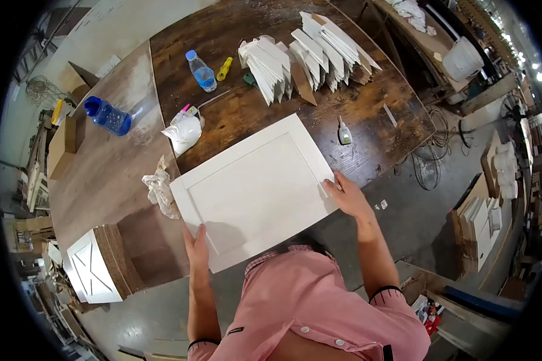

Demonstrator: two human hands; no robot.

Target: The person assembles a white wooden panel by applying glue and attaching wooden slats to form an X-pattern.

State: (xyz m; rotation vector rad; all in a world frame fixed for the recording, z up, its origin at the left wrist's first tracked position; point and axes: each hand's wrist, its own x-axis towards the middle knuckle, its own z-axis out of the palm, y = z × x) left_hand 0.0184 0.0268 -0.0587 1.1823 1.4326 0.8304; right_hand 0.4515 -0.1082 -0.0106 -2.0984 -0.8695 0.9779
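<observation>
A white cabinet door panel [256, 189] with a recessed centre lies tilted across the near side of the table, partly past its edge. My left hand [197, 245] grips its lower left side, thumb on the face and the other fingers hidden beneath. At the right side, my right hand [347, 195] holds the panel's edge, with fingers partly out of sight. Just left of the panel is a crumpled white cloth [160, 188]. Beyond its far edge stand a white tub or bag [183, 135] and a small glue bottle [344, 132].
Stacks of thin white panels [271, 67] stand at the table's far side. A clear water bottle [202, 73], a yellow-handled tool [224, 69] and a blue bottle [109, 117] are on the tabletop. Cardboard-packed white boards [96, 265] sit at the near left. Cables [430, 157] lie on the floor at right.
</observation>
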